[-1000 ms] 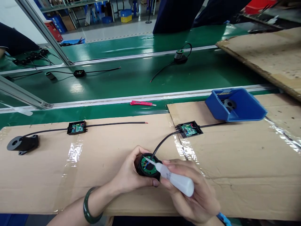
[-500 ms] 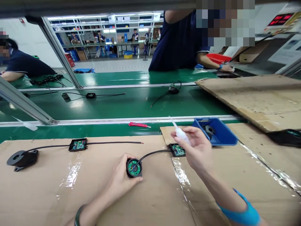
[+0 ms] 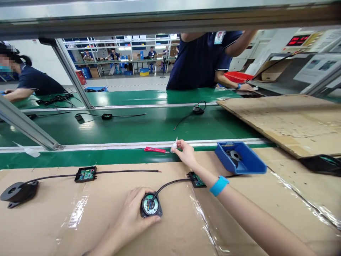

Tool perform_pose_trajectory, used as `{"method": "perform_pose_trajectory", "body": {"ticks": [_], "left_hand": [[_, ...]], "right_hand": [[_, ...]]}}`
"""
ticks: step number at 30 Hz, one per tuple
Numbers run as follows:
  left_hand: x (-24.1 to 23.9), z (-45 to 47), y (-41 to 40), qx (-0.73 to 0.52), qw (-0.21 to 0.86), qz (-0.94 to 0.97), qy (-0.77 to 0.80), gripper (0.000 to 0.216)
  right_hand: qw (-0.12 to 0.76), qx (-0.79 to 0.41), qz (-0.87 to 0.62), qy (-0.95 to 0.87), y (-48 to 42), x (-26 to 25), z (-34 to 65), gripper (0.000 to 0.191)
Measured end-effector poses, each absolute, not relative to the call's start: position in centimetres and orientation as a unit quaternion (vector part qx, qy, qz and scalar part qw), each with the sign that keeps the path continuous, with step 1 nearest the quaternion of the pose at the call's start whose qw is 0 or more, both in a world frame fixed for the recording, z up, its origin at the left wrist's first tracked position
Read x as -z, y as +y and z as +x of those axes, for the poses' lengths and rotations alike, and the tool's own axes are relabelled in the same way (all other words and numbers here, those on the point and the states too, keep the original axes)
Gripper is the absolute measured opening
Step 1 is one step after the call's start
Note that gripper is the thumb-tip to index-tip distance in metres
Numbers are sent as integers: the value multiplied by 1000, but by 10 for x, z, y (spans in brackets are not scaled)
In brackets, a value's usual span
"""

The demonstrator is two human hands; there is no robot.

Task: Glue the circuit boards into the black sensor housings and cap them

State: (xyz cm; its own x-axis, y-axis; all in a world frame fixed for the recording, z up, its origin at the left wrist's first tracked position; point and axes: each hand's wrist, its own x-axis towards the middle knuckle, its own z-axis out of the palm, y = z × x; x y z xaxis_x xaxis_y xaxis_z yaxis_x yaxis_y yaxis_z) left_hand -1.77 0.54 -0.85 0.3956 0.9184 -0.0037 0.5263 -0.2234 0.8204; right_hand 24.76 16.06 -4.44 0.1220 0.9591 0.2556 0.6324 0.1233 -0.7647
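Observation:
My left hand rests on the cardboard with its fingers curled round a round black housing that shows a green circuit board inside. A black cable runs from that housing to a small open black box. My right hand is stretched far forward to the green strip at the cardboard's far edge, closed on a small white glue bottle with its nozzle up. A blue band is on my right wrist. A red-handled tool lies just left of the bottle.
A blue bin with round black parts stands right of my right arm. Another black housing with its cabled box lies at left. Behind runs a green conveyor carrying cabled units; people work on its far side. A cardboard sheet lies at right.
My right hand has lifted the glue bottle off the round housing and carried it forward to the cardboard's far edge. My head has tilted up. The left hand has stayed on the housing.

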Motion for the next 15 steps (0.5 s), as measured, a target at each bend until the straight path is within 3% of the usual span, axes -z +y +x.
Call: {"method": "perform_pose_trajectory", "body": {"ticks": [5, 8, 12, 15], "left_hand": [[33, -31, 5, -284, 418, 747, 433, 72], [48, -41, 10, -306, 422, 740, 425, 85], [32, -50, 16, -309, 395, 743, 444, 82], [1, -59, 14, -284, 379, 747, 466, 74]], "right_hand": [[349, -130, -658, -654, 137, 5, 290, 33], [317, -68, -705, -631, 118, -29, 353, 20], [301, -67, -732, -608, 96, -44, 420, 28], [368, -63, -690, -620, 83, -35, 437, 35]]}}
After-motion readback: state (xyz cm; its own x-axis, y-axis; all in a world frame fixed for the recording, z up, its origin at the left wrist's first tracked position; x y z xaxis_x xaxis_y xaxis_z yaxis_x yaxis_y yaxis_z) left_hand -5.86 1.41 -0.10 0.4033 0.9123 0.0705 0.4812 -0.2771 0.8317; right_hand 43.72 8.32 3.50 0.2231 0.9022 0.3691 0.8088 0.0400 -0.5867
